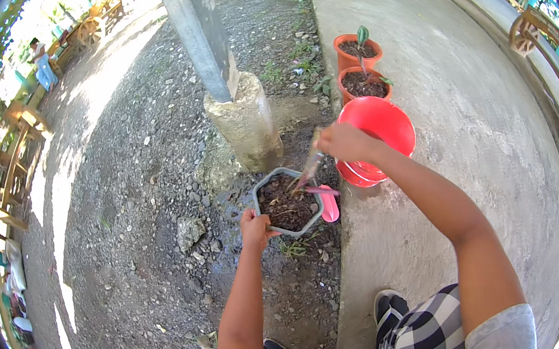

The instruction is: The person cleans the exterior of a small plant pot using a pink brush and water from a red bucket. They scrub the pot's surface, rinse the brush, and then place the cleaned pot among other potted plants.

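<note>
A grey angular plastic pot (256, 198) filled with dark soil (283, 205) stands on the damp gravel at the edge of the concrete. My left hand (256, 228) grips its near left rim. Above its right side, my right hand (349, 142) holds a slim, motion-blurred stick-like thing (311, 164), slanted down to the soil; whether it is a tool or a plant cutting is unclear. A thin purplish piece (320, 190) crosses the pot's right rim near its lower end. Against the pot's right side lies a pink plastic scoop (330, 207).
A red bucket (393, 118) stands right of the pot, partly behind my right hand. Beyond it are two orange pots (344, 83) with small plants. A metal post (200, 37) on a concrete footing (247, 126) rises behind the grey pot. A person (42, 65) stands far left near wooden benches (2, 172).
</note>
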